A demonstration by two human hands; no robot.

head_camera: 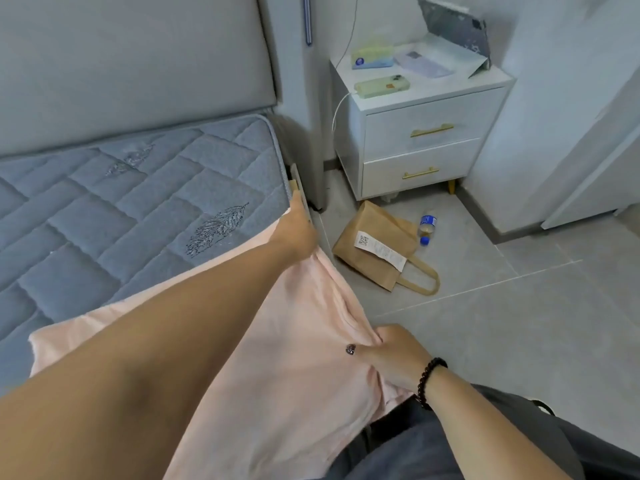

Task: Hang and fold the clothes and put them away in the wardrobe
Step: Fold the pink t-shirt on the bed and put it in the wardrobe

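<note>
Item: pale pink cotton garment, spread over the near right corner of the grey-blue quilted mattress; we record its long axis running from near left to far right, its far edge drawn out toward the mattress corner and its right side hanging off over the grey tiled floor. Our left hand reaches to the far end, where the cloth meets it at the heel of the palm; its fingers lie over the mattress edge and we cannot tell whether they grip. Our right hand, with a dark beaded bracelet at the wrist, bunches a fold of the garment's near right edge between curled fingers and thumb, beside a small dark motif on the cloth. Our left forearm hides much of the garment; its type and neckline cannot be made out. Also noted: brown paper bag lying on the floor, small plastic bottle just beside it, white two-drawer bedside cabinet farther back.
</note>
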